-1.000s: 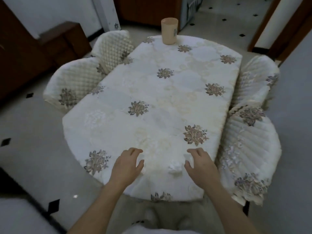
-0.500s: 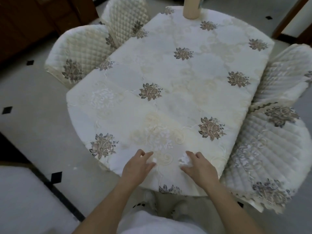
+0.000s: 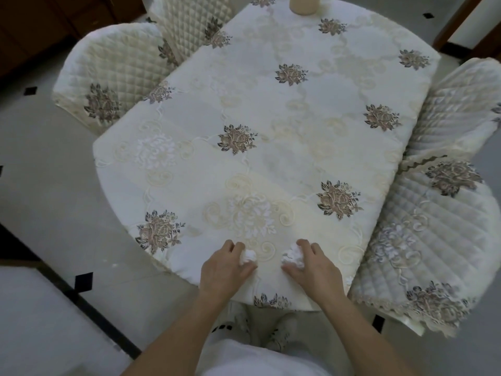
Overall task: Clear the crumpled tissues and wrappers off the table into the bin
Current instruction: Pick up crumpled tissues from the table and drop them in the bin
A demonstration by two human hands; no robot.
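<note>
Two crumpled white tissues lie at the near edge of the table (image 3: 271, 109), which is covered by a cream cloth with embroidered flowers. My left hand (image 3: 225, 270) has its fingers curled around the left tissue (image 3: 249, 257). My right hand (image 3: 311, 267) is closed around the right tissue (image 3: 292, 257), which is the larger of the two. Both tissues still rest on the cloth, a short gap apart. No bin is in view.
A beige cup (image 3: 305, 4) stands at the far end of the table. Quilted cream chairs flank it: two on the left (image 3: 113, 74), two on the right (image 3: 439, 240). Tiled floor (image 3: 46, 164) lies to the left, my feet under the table edge.
Both hands have closed inward from flat and spread onto the two tissues. The view has tilted down and drawn closer to the table.
</note>
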